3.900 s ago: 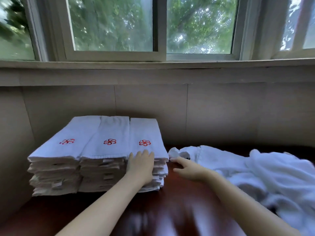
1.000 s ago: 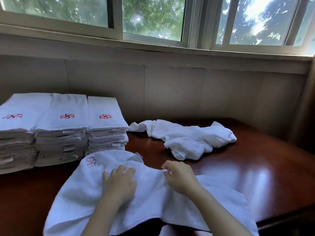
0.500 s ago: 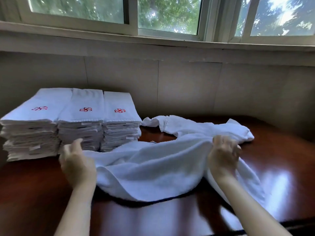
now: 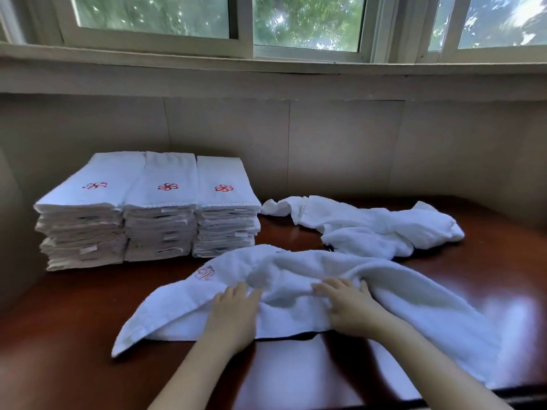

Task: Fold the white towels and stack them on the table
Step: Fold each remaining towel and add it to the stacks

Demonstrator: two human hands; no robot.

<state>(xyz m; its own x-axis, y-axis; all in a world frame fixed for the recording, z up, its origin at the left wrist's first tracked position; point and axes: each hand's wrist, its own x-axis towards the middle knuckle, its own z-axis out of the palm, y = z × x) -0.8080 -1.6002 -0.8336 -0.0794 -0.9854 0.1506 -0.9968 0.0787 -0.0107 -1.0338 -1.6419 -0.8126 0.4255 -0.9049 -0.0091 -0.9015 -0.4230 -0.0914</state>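
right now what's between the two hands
Head view: a bunched fold of the white towel, between left hand and right hand, both resting on it.

- The left hand (image 4: 233, 313) lies palm down, fingers straight and close together, pointing away from the body.
- The right hand (image 4: 349, 309) lies palm down near it, not touching it, thumb stretched toward the left hand; whether its fingers curl cannot be told.
- The left forearm (image 4: 189, 368) and right forearm (image 4: 429, 359) are bare and angle inward.
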